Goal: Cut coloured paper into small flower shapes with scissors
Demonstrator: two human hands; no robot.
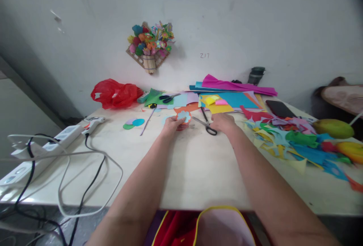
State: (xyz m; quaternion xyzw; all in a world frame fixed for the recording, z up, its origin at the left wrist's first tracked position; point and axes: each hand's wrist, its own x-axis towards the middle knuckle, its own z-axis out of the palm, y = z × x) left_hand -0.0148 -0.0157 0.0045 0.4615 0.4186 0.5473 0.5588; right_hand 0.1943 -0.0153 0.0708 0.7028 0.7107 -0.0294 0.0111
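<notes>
My left hand [170, 126] is closed, pinching a small paper flower [183, 116], pale blue petals against an orange round piece, just above the table. To its right, a pair of scissors [202, 122] with black handles points its blades toward the flower. The fingers of my right hand [223, 122] are curled at the scissors' handles; one handle loop shows and the rest is hidden by the fingers. A dark pen-like stick [204, 115] lies across behind the blades. Orange cut paper [188, 107] rests just beyond the flower.
Paper scraps [279, 140], a phone [279, 109] and a mango [333, 128] are at right. Coloured sheets [241, 100] and other scissors [168, 98] lie at the back. Paper circles [138, 122], a red bag [116, 94], a power strip [42, 155] and cables [98, 170] are left.
</notes>
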